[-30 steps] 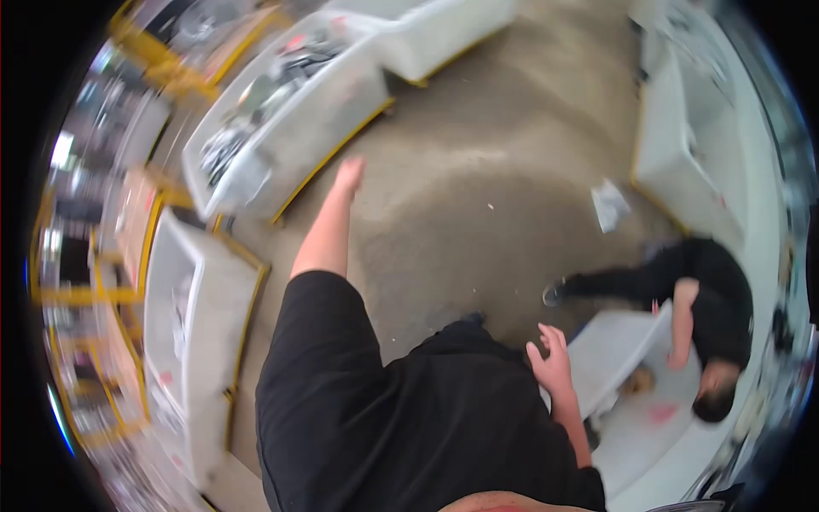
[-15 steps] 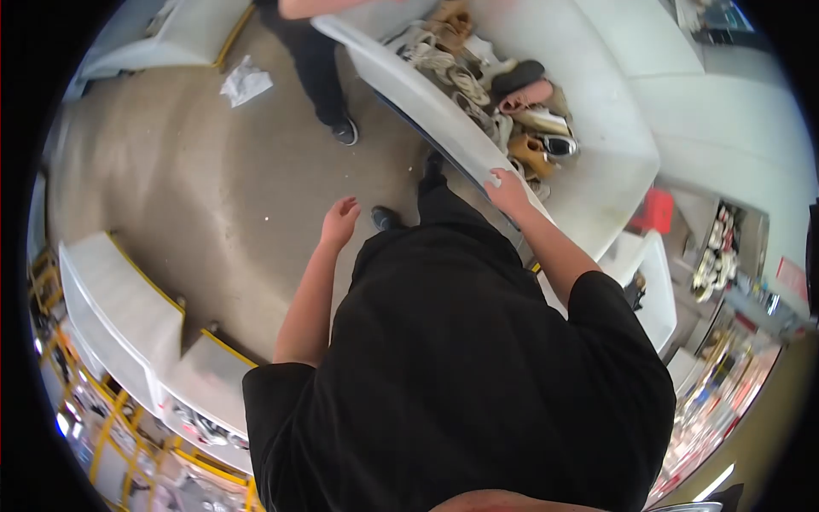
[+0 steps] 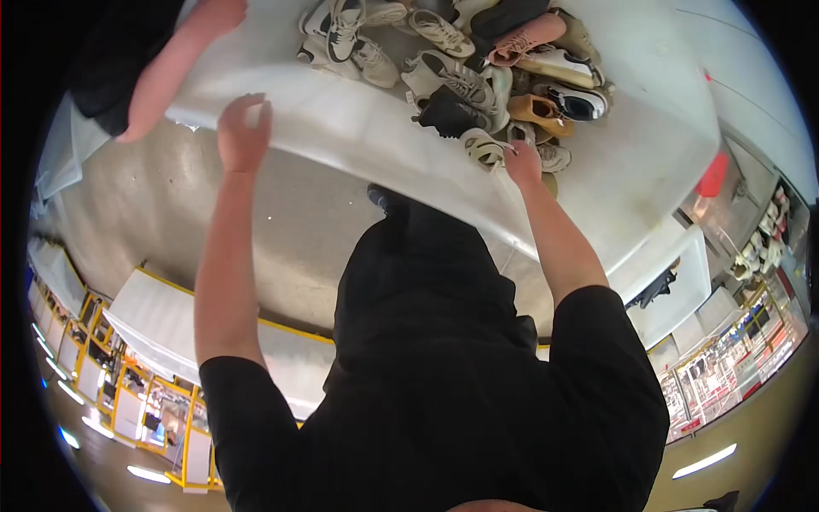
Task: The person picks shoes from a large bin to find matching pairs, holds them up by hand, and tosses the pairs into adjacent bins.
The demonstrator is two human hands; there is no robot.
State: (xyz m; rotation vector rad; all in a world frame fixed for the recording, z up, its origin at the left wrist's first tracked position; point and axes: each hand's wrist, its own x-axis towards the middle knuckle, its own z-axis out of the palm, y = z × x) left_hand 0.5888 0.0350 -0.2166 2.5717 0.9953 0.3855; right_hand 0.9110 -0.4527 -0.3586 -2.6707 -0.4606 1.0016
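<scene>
My right hand (image 3: 523, 164) reaches over the near wall of a big white bin (image 3: 341, 136), its fingers closed at the edge of a pale shoe (image 3: 485, 149) near the front of a pile. Just beyond the fingers sits a grey sneaker (image 3: 520, 134), partly covered. My left hand (image 3: 245, 135) is at the near wall further left, fingers curved and apart, holding nothing. Close to the right hand are a black shoe (image 3: 448, 113), a tan shoe (image 3: 540, 113) and a black-and-white shoe (image 3: 578, 102). Further back lies a pink shoe (image 3: 531, 38).
At upper left another person's arm (image 3: 166, 81) extends over the bin. White containers with yellow edges (image 3: 153, 311) stand behind me on the left. To the right are a smaller white bin (image 3: 682, 286) holding dark items and a red object (image 3: 711, 175).
I have come closer to the bin and lean over it. My right hand went from the rim down to the shoes; my left hand rose from over the floor to the bin's near wall.
</scene>
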